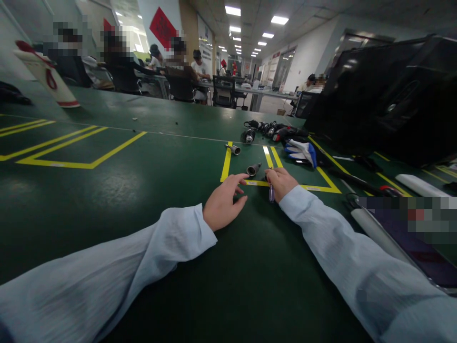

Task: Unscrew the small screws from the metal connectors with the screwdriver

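My right hand (283,184) is closed around what looks like a small screwdriver (272,194). Its purplish see-through handle points down toward me, and a thin shaft shows beyond the fingers. My left hand (226,201) hovers low over the green table, fingers apart and holding nothing. Just past its fingertips lies a grey metal cone-shaped piece (253,170) with a thin stem, inside a yellow-taped box. I cannot tell whether the index finger touches it. A similar metal piece (234,149) lies farther back by the left tape line.
Behind the taped box sit a black-and-metal tool part (249,136), tangled dark cables and a white-and-blue work glove (302,151). A phone-like device (410,233) lies at right, below a large black case (385,100). A paper cup (50,76) stands far left; people sit beyond the table.
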Tool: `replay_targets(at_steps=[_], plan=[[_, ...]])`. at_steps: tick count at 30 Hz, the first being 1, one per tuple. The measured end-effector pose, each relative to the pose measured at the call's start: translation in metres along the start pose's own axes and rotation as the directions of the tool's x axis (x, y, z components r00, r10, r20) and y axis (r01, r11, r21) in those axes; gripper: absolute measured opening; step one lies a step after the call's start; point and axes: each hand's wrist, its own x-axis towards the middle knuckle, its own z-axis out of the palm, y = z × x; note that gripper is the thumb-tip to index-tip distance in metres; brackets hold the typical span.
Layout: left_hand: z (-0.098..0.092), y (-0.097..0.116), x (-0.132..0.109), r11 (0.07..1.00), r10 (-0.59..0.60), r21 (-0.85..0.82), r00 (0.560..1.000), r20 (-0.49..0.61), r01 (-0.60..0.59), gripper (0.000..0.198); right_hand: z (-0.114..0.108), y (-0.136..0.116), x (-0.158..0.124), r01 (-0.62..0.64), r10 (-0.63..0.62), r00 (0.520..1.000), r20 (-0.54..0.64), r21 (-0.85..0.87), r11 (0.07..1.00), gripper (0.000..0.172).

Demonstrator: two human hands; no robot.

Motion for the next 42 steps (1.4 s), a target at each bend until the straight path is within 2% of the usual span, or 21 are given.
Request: replay_targets(at_steps=[3, 7, 9, 11, 13, 15, 18, 21, 22, 25, 26, 27, 29, 31, 34, 37, 40, 42], plan=[[-0.003, 0.002, -0.003, 0.999, 0.010, 0.033, 1.000, 0.025, -0.011, 0.044, -0.001, 0.001, -0.001, 0.025, -0.025, 1.000, -0.006, 0.018, 1.000, 0.032], [-0.013, 0.013, -0.016, 0.994, 0.007, 0.110, 0.993, 0.114, -0.020, 0.030, -0.013, -0.015, -0.004, 0.064, -0.057, 0.994, -0.090, 0.070, 0.996, 0.023], [-0.018, 0.024, -0.027, 0.982, 0.034, 0.171, 0.972, 0.233, -0.075, 0.027, -0.024, -0.040, -0.008, 0.082, -0.061, 0.986, -0.153, 0.137, 0.987, 0.017], [-0.021, 0.036, -0.043, 0.965, 0.080, 0.203, 0.927, 0.367, -0.164, 0.030, -0.035, -0.074, -0.017, 0.123, -0.059, 0.983, -0.173, 0.387, 0.914, 0.013], [-0.022, 0.048, -0.062, 0.953, 0.134, 0.183, 0.876, 0.464, -0.243, 0.031, -0.046, -0.110, -0.028, 0.226, -0.207, 0.973, -0.098, 0.550, 0.804, 0.017], [-0.023, 0.056, -0.079, 0.952, 0.140, 0.175, 0.864, 0.484, -0.252, 0.032, -0.054, -0.138, -0.039, 0.297, -0.333, 0.941, -0.061, 0.621, 0.725, 0.030], [-0.024, 0.061, -0.093, 0.962, 0.120, 0.158, 0.868, 0.481, -0.221, 0.035, -0.058, -0.156, -0.047, 0.293, -0.402, 0.915, -0.002, 0.689, 0.663, 0.026], [-0.027, 0.060, -0.091, 0.969, 0.126, 0.115, 0.842, 0.525, -0.217, 0.044, -0.052, -0.138, -0.038, 0.337, -0.343, 0.930, -0.135, 0.686, 0.644, 0.010], [-0.028, 0.060, -0.088, 0.969, 0.130, 0.105, 0.823, 0.552, -0.224, 0.048, -0.048, -0.125, -0.031, 0.342, -0.283, 0.938, -0.198, 0.656, 0.673, 0.005], [-0.032, 0.062, -0.079, 0.967, 0.138, 0.087, 0.778, 0.613, -0.240, 0.057, -0.031, -0.076, -0.008, 0.217, -0.078, 0.952, -0.295, 0.476, 0.852, 0.004], [-0.033, 0.063, -0.078, 0.967, 0.142, 0.078, 0.771, 0.621, -0.241, 0.057, -0.024, -0.058, -0.001, 0.127, 0.006, 0.951, -0.310, 0.405, 0.905, 0.007], [-0.034, 0.063, -0.077, 0.969, 0.144, 0.070, 0.768, 0.624, -0.239, 0.057, -0.017, -0.042, 0.005, 0.021, 0.081, 0.952, -0.295, 0.329, 0.944, 0.010], [-0.035, 0.064, -0.076, 0.971, 0.149, 0.055, 0.764, 0.627, -0.234, 0.057, -0.005, -0.017, 0.012, -0.185, 0.210, 0.969, -0.130, 0.183, 0.966, 0.020], [-0.035, 0.063, -0.076, 0.972, 0.151, 0.048, 0.764, 0.628, -0.231, 0.056, 0.003, -0.003, 0.014, -0.232, 0.244, 0.968, -0.061, 0.150, 0.961, 0.019], [-0.032, 0.062, -0.077, 0.972, 0.145, 0.058, 0.777, 0.613, -0.228, 0.055, 0.007, 0.001, 0.011, -0.222, 0.227, 0.974, -0.015, 0.143, 0.964, 0.018], [-0.030, 0.061, -0.082, 0.972, 0.132, 0.080, 0.794, 0.594, -0.221, 0.051, 0.000, -0.008, 0.003, -0.212, 0.217, 0.976, -0.022, 0.143, 0.967, 0.021], [-0.032, 0.059, -0.090, 0.981, 0.099, 0.095, 0.863, 0.494, -0.168, 0.043, -0.012, -0.030, -0.010, -0.189, 0.202, 0.978, -0.057, 0.180, 0.965, 0.023], [-0.035, 0.056, -0.095, 0.990, 0.062, 0.093, 0.912, 0.405, -0.109, 0.039, -0.022, -0.053, -0.022, -0.091, 0.134, 0.983, -0.123, 0.307, 0.947, 0.024]])
